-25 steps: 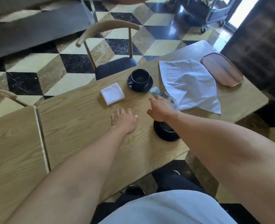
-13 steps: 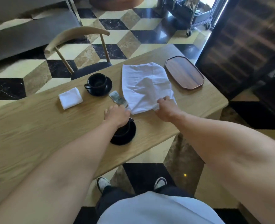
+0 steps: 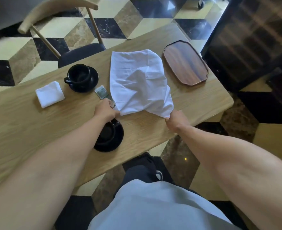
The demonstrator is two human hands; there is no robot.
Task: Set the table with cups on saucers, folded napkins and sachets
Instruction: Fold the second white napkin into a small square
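A large white napkin (image 3: 138, 80) lies unfolded and rumpled on the wooden table (image 3: 153, 130). My left hand (image 3: 106, 110) pinches its near left corner, and my right hand (image 3: 176, 119) pinches its near right corner. A black cup on a black saucer (image 3: 81, 78) stands at the far side, with a folded white napkin (image 3: 50, 94) to its left. Sachets (image 3: 102, 92) lie between that cup and the cloth. A second black cup and saucer (image 3: 111, 138) sits near the front edge, partly hidden under my left forearm.
A dark wooden tray (image 3: 185, 62) lies at the table's right end. A wooden chair (image 3: 62, 39) with a dark seat stands at the far side. The floor is checkered tile. A dark cabinet (image 3: 253, 39) rises on the right.
My left hand has moved from the near cup to the napkin's left corner. Both hands now grip the near corners and the cloth is bunched up between them.
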